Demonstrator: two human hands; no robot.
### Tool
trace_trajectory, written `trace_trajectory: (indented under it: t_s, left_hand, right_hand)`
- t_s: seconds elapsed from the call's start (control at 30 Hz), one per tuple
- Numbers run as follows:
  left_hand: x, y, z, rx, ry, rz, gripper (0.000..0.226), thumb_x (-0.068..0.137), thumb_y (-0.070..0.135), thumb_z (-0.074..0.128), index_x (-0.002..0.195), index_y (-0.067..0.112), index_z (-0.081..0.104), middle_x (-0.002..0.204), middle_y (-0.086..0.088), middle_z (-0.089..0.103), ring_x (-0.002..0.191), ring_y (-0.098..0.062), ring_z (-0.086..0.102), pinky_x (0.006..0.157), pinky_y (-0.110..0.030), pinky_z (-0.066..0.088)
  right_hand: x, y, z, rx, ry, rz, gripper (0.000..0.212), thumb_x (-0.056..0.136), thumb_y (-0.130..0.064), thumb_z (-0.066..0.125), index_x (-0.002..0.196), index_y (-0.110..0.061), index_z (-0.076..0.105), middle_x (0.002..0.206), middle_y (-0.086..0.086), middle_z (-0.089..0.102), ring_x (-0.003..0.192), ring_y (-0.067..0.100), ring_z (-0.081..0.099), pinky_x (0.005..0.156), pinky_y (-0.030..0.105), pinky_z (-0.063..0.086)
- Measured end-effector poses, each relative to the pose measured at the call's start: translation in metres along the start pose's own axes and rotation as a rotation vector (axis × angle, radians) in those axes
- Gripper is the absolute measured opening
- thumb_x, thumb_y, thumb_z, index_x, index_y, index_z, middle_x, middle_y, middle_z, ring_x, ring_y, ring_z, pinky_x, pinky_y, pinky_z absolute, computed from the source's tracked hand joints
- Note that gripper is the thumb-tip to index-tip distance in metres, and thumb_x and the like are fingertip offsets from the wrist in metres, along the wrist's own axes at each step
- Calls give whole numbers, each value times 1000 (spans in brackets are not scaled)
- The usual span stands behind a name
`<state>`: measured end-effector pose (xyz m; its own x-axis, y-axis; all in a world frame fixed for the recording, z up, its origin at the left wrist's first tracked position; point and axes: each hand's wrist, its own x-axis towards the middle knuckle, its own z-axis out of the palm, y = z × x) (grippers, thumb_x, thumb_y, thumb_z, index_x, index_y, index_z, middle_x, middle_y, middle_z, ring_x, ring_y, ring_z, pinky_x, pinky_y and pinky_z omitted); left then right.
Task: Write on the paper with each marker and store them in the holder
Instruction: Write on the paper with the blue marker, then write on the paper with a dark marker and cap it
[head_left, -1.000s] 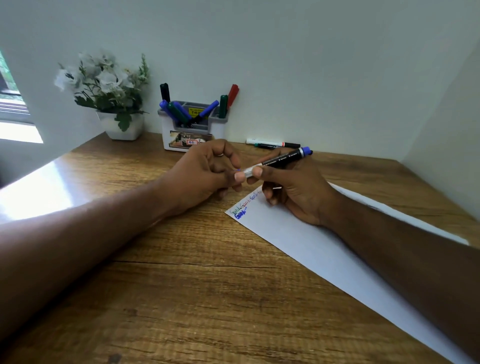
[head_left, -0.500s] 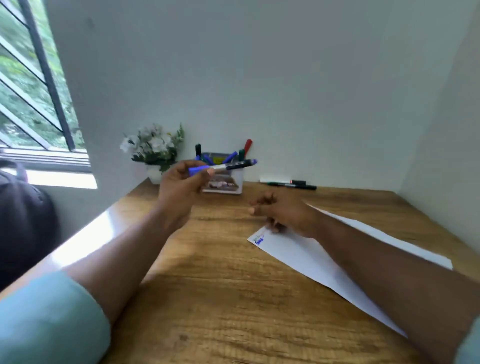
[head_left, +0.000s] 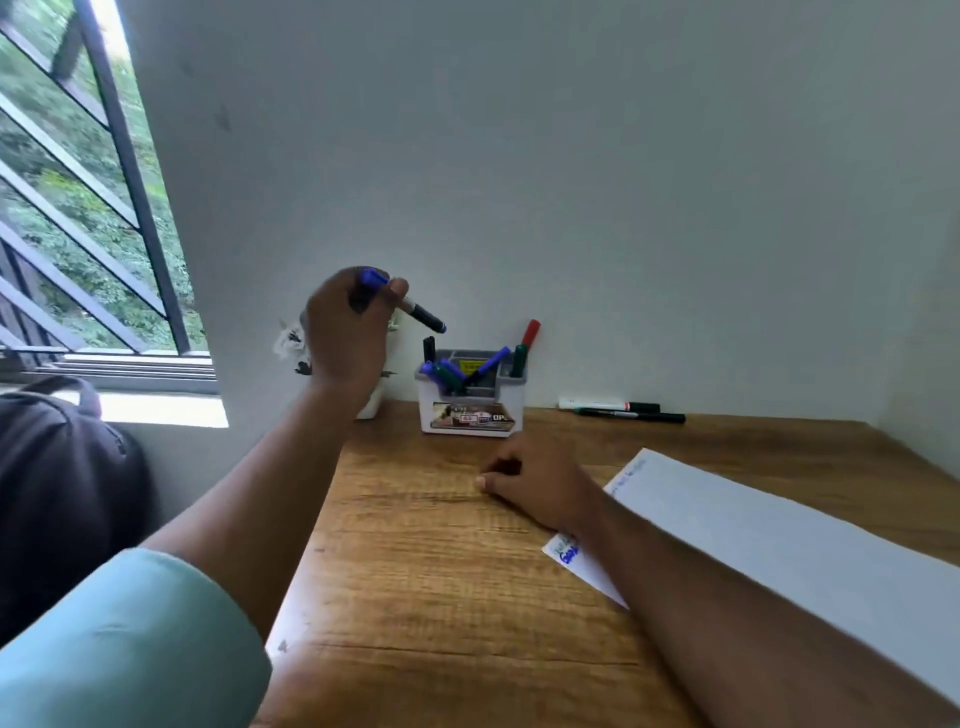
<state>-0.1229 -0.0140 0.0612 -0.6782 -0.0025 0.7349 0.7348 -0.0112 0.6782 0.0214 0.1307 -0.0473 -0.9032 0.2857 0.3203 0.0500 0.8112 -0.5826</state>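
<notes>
My left hand (head_left: 345, 332) is raised above and left of the holder (head_left: 471, 397), gripping a blue-capped marker (head_left: 423, 315) tilted down toward it. The white and grey holder stands at the back of the desk with several markers in it: blue, green, black and red. My right hand (head_left: 535, 480) rests on the desk in front of the holder, fingers curled, holding nothing. The white paper (head_left: 779, 545) lies to the right under my right forearm, with coloured writing at its near-left corner. Two more markers (head_left: 621, 409) lie by the wall, right of the holder.
A white pot of flowers (head_left: 371, 400) stands behind my left hand, mostly hidden. A window (head_left: 78, 208) with bars is at the left, with a dark bag (head_left: 62, 493) below it. Walls close the wooden desk (head_left: 441, 597) at the back and right.
My left hand took the blue marker from my right hand and lifted it up toward the holder. My right hand came down to rest on the desk. The view tilted upward.
</notes>
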Motion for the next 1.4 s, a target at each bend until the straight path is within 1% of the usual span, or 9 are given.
trace_trajectory:
  t_s: [0.3,0.47,0.63,0.77,0.87,0.97,1.1,1.27,1.4]
  left_hand:
    - [10,-19,38,421,-245,-11,24,82,37,68,82,13,68,95,-5,57,86,-20,51,81,-35,38]
    - [8,-16,43,405,-401,-143,38,84,38,67,78,1,70,69,-7,63,68,-20,55,66,-29,40]
    - [-3,3,45,552,-271,34,58,87,59,52,128,19,58,124,-9,61,116,-26,54,100,-43,34]
    - [-59,37,65,136,-212,294,20,89,30,63,96,14,72,88,2,65,79,-11,59,78,-27,46]
    - [-107,37,87,45,-367,151,15,90,21,62,90,11,73,76,4,64,69,-9,58,66,-21,45]
    - [-125,25,104,-32,-368,-65,17,95,20,56,96,12,71,70,8,59,62,-1,52,59,-15,38]
    - [-131,10,111,-1,-384,-140,17,95,21,55,96,11,69,77,3,63,67,-5,52,60,-14,39]
    - [-134,-4,116,108,-617,-97,20,94,22,58,101,9,71,93,-1,69,85,-11,60,72,-16,42]
    - [-135,-9,121,163,-698,-40,21,94,22,58,104,10,72,99,-1,70,87,-9,58,76,-18,41]
  right_hand:
    - [0,0,-3,46,10,20,15,83,-34,71,93,-23,75,79,-21,57,77,-6,53,62,9,33]
    - [0,0,-4,45,12,19,17,84,-34,71,94,-21,75,78,-20,57,75,-5,53,61,10,33]
    - [-1,-1,-6,78,6,37,17,84,-32,71,94,-19,74,81,-16,59,76,-4,53,61,11,34]
    - [-2,-4,-12,374,126,172,11,85,-27,71,89,-17,75,75,-5,69,64,5,59,59,18,43]
    - [1,1,-35,754,354,237,10,86,-7,65,80,-6,73,70,10,70,63,16,62,57,33,54]
    - [7,21,-62,816,599,307,12,82,-6,68,73,-12,73,73,10,71,71,18,64,74,35,56]
    - [20,63,-82,395,655,357,6,79,-8,70,80,-10,75,84,5,73,82,17,66,81,28,52]
    - [31,106,-106,-581,154,327,28,81,-4,56,104,-13,67,112,9,65,102,29,60,83,32,48]
    - [40,109,-114,-822,-57,284,23,83,-10,57,105,-15,61,110,10,58,96,31,59,72,31,42]
